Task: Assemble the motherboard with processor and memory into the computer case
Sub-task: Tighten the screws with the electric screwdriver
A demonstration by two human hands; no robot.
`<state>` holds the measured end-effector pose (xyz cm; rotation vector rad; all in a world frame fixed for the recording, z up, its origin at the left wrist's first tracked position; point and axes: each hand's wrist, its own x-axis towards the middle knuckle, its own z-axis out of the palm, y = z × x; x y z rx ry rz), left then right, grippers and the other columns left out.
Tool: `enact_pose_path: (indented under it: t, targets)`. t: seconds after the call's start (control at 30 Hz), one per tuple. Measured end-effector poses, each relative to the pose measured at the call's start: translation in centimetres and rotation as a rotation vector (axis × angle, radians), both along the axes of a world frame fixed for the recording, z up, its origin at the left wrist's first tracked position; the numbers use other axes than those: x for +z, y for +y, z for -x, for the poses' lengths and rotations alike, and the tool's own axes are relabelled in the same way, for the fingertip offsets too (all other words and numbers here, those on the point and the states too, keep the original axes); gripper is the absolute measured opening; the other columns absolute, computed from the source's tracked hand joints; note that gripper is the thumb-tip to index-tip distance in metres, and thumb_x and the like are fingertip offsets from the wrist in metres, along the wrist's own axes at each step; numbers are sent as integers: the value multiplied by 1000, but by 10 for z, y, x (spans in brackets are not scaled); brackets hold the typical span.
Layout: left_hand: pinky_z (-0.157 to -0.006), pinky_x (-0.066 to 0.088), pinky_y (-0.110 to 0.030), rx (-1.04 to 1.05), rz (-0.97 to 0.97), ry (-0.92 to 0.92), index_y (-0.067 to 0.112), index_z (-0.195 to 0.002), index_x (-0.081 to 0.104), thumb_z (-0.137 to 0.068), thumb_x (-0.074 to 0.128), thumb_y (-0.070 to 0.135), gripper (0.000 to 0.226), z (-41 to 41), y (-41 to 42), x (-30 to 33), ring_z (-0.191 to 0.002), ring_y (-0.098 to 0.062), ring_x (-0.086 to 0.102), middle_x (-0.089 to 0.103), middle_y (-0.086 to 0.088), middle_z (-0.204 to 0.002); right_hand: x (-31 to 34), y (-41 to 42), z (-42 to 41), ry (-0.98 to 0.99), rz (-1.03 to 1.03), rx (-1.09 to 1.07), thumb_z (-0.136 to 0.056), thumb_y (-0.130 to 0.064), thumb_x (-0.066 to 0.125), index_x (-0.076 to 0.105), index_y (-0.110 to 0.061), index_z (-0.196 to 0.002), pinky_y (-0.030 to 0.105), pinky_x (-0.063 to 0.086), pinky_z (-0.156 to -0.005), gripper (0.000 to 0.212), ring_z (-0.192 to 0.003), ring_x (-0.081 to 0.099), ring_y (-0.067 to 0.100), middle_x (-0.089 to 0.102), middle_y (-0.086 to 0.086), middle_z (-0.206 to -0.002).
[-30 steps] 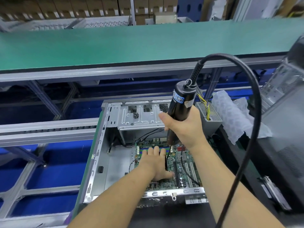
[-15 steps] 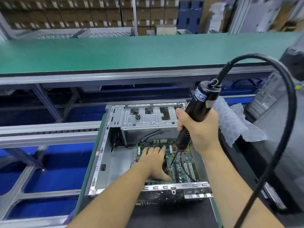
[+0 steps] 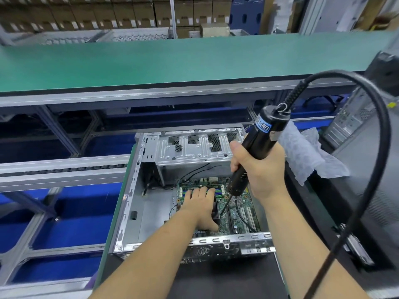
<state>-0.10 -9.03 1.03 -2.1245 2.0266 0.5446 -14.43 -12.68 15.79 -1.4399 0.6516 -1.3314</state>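
Head view: compared with a second ago, the electric screwdriver (image 3: 258, 147) leans further to the right, its top end now well out beyond the case's right wall where it earlier stood almost upright over the drive cage; the bit tip sits lower on the board, beside the thumb of the left hand (image 3: 199, 207), and the camera has lifted slightly, showing more of the cardboard boxes (image 3: 112, 11) at the top; the left hand lies much as it did, flat on the board.

The right hand (image 3: 258, 171) grips the black barrel of the screwdriver, fingers wrapped round it, thumb up along the near side; the thick black cable (image 3: 375, 130) arcs from the tool's top over to the right and down past the forearm; the left hand has its fingers straight and together, pressing down on the black cooler, which it mostly hides.

The motherboard (image 3: 237, 214) lies flat inside the open computer case (image 3: 127, 212), at the right half of its floor; it is green, with blue and green memory slots just beyond the left fingertips, and white expansion slots and a black wire on its right part; the case is bare silver metal, lying on its side on the dark mat, drive cage (image 3: 194, 147) at the far end; crumpled white foam wrap (image 3: 308, 156) lies to its right, beside another case (image 3: 367, 147).
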Motion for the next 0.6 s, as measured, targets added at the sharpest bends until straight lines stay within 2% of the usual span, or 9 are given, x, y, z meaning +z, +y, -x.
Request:
enact_pose_path:
  t: [0.17,0.23,0.27,0.33,0.37,0.4,0.43,0.5,0.6]
  targets:
    - [-119,11,-49,2,20,49,19,-155,11,-64,72,62,118,-3,0,-5,-143,-29,21,25,-5,-154,2,0,-2,20,11,18,-79,-32,76,55,-9,-65,35,50,-54,34,-47,54,27,57,7,-52]
    - [-118,12,-49,45,1,154,23,-155,17,-62,67,64,112,-6,-2,-2,-140,-26,25,32,-2,-150,3,0,-2,21,9,33,-79,-32,76,54,-8,-65,35,50,-54,34,-47,54,27,57,7,-52]
    - [-118,14,-49,99,-10,246,27,-152,26,-64,61,63,102,-9,-3,1,-137,-24,29,38,-1,-146,3,1,-2,24,7,42,-78,-31,76,54,-8,-66,35,50,-54,35,-47,54,26,57,7,-53]
    - [-113,24,-47,261,14,469,30,-130,53,-74,42,55,62,-12,-7,6,-125,-22,44,56,1,-130,3,3,-2,38,11,72,-77,-31,77,55,-6,-67,37,50,-55,35,-48,54,27,58,8,-55]
    - [-109,30,-46,341,52,540,26,-109,60,-80,34,48,45,-10,-9,6,-116,-24,51,62,-1,-118,3,5,-2,54,20,91,-77,-32,77,55,-5,-68,40,50,-56,36,-50,55,27,58,10,-55]
    - [-103,35,-44,395,100,559,23,-92,56,-86,28,43,35,-7,-11,7,-106,-26,55,65,-3,-106,3,6,-3,76,32,110,-77,-32,77,56,-4,-68,42,50,-57,36,-52,55,28,57,13,-56]
    - [-97,37,-43,418,147,525,22,-82,51,-93,24,41,35,-4,-12,7,-95,-26,56,65,-2,-94,3,7,-3,95,41,130,-77,-32,77,56,-4,-69,45,49,-59,37,-55,55,29,56,17,-58]
    - [-87,33,-42,379,225,341,23,-79,49,-101,21,44,41,4,-17,9,-82,-24,54,62,2,-84,4,7,-5,115,39,161,-76,-32,78,54,-5,-69,47,47,-59,36,-56,53,28,53,20,-59]
    - [-83,31,-45,346,270,125,24,-92,56,-101,27,43,36,10,-29,11,-94,-30,60,67,-1,-96,6,4,-6,107,10,182,-75,-31,78,55,-16,-68,41,47,-54,29,-50,53,28,54,11,-55]
